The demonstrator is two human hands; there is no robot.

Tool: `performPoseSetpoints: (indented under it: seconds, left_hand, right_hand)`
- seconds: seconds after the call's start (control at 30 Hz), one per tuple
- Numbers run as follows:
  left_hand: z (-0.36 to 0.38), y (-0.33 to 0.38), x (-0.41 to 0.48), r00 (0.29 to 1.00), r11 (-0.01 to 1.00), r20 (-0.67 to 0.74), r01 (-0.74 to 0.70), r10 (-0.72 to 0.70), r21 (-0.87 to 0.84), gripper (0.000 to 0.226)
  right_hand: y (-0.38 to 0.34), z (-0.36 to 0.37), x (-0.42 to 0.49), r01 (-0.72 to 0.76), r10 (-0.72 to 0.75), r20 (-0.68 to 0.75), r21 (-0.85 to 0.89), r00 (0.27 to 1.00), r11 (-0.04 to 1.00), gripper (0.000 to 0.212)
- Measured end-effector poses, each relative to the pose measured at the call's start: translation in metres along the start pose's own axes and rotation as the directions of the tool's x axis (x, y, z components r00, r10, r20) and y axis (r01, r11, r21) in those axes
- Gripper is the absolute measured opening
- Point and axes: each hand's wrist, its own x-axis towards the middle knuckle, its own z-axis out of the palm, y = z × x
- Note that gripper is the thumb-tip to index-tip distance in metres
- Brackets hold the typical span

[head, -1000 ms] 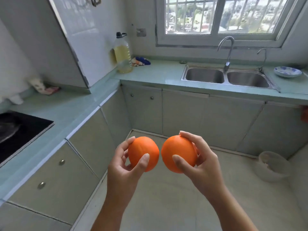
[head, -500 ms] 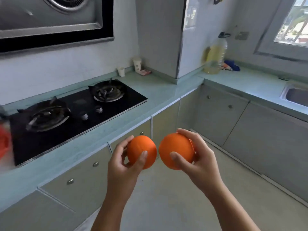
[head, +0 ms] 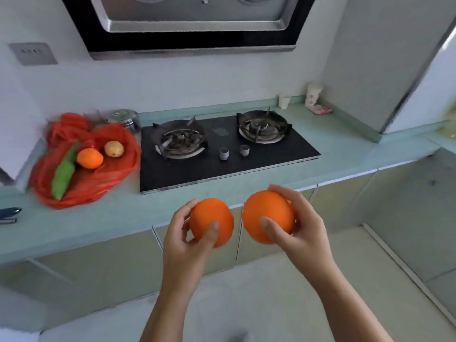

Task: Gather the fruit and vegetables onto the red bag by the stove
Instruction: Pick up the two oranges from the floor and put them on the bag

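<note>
Obs.: a person stands facing the gas stove (head: 222,164), both hands raised in front of the tabletop (head: 123,218) edge.

Left hand (head: 187,243): its fingers (head: 213,229) wrap the left-hand orange (head: 212,215), thumb across the front and the rest curled behind.
Right hand (head: 303,233): same hold on the right-hand orange (head: 267,211), thumb in front, the other fingers over the top and far side.

The two fruits hang in the air just beside each other with a narrow gap between them. They are well apart from the red bag (head: 98,178).

The bag lies spread and crumpled on the tabletop, just beside the stove's left edge. On it lie:
- a third orange (head: 89,157)
- a yellowish round piece (head: 114,148), fruit or potato, cannot tell
- a long green vegetable (head: 63,175), lying lengthwise
- something small and red (head: 92,143) behind the third orange, hard to separate from the plastic

So part of the produce is on the bag, and the two held oranges are not.

Handling (judgement): each orange looks firm and round, with a fair weight for one hand. The dimpled peel should give good friction. The present hold suits it, thumb opposite the fingers across the widest part. The bag is thin, soft film that offers no support, so a round fruit set on it may roll. A hollow against the pieces already there would check that.
</note>
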Motion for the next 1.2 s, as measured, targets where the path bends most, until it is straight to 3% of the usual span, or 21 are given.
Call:
performPoseSetpoints:
  seconds: [0.63,0.93,1.2]
  left_hand:
    - [-0.031,-0.018,0.154,0.926,0.989,-0.372,-0.005,0.06,0.148,0.052]
    - [-0.091,-0.044,0.189,0.836,0.974,-0.547,0.08,0.049,0.21,0.044]
    - [-0.173,-0.077,0.254,0.809,0.953,-0.587,0.165,0.017,0.255,0.053]
  right_hand:
    - [0.05,0.105,0.193,0.017,-0.079,0.35,0.178,0.933,0.984,0.058]
    - [0.067,0.18,0.224,-0.043,-0.036,0.493,0.148,0.869,0.988,0.058]
    - [0.078,0.273,0.254,-0.105,0.043,0.544,0.083,0.838,0.991,0.051]
